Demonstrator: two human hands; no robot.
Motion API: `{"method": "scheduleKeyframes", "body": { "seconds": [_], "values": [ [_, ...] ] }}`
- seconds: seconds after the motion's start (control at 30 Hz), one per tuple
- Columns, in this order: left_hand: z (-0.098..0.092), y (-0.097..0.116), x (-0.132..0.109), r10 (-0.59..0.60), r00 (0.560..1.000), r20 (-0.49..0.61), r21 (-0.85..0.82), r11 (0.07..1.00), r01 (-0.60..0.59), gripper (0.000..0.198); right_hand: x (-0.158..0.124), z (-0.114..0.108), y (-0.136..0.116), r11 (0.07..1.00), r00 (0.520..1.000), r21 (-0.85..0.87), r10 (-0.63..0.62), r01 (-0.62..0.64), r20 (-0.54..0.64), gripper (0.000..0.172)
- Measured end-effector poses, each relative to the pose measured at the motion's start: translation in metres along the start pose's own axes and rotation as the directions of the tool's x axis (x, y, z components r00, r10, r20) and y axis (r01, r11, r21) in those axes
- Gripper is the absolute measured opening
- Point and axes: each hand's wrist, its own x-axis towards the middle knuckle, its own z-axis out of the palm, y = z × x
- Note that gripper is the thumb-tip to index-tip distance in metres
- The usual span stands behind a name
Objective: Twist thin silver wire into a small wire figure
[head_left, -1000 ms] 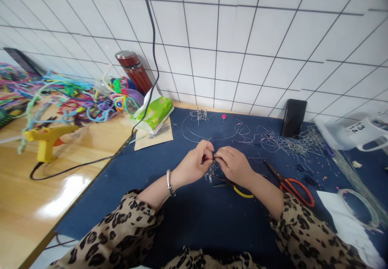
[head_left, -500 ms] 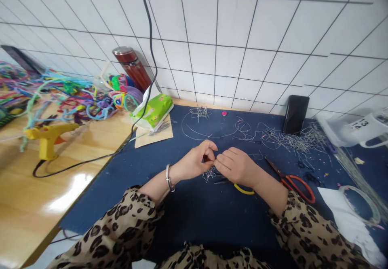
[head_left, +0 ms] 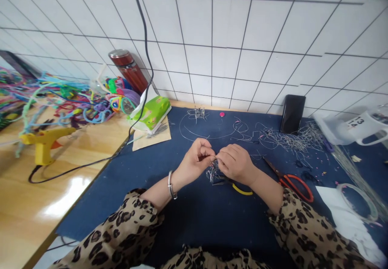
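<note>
Head view. The left hand (head_left: 194, 157) and the right hand (head_left: 236, 164) meet above a dark-blue mat (head_left: 188, 216), their fingertips pinching the top of a small, tangled bundle of silvery wire (head_left: 213, 173), which hangs just below them. Gripping from both sides presumably steadies so fine a piece. Steel scissors with orange loop handles (head_left: 280, 176) and a yellow-handled metal tool (head_left: 242, 190) lie near the right hand, probably for easy reach. The exact pinch point is obscured by the fingers; whether the bundle touches the mat cannot be told. The right hand partly covers the tool; the frame crops the white mug (head_left: 368, 124).
</note>
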Motion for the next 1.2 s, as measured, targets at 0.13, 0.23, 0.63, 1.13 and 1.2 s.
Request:
{"method": "scheduleKeyframes", "body": {
  "seconds": [0.13,0.23,0.63,1.13,1.2],
  "values": [
    [0.003,0.001,0.0,-0.016,0.998,-0.064,-0.158,0.987,0.006,0.031,-0.002,0.003,-0.001,0.998,0.998,0.047,0.053,-0.051,-0.044,0.008],
    [0.002,0.002,0.001,0.014,0.995,-0.102,-0.173,0.984,-0.032,0.031,-0.003,0.005,-0.001,0.99,0.993,0.108,0.095,-0.087,-0.065,0.01],
    [-0.006,0.002,0.0,0.194,0.974,-0.113,0.359,0.922,-0.142,0.026,0.003,0.001,-0.008,0.755,0.937,0.582,0.347,-0.302,0.036,0.012],
    [0.001,0.001,-0.001,-0.024,1.0,-0.018,-0.063,0.998,0.022,0.024,0.009,0.009,-0.027,0.789,0.849,0.312,0.486,-0.529,0.209,0.011],
    [0.002,0.001,-0.001,-0.008,0.997,-0.076,-0.066,0.998,0.003,0.023,0.007,0.011,-0.026,0.805,0.859,0.303,0.457,-0.51,0.23,0.009]
  ]
}}
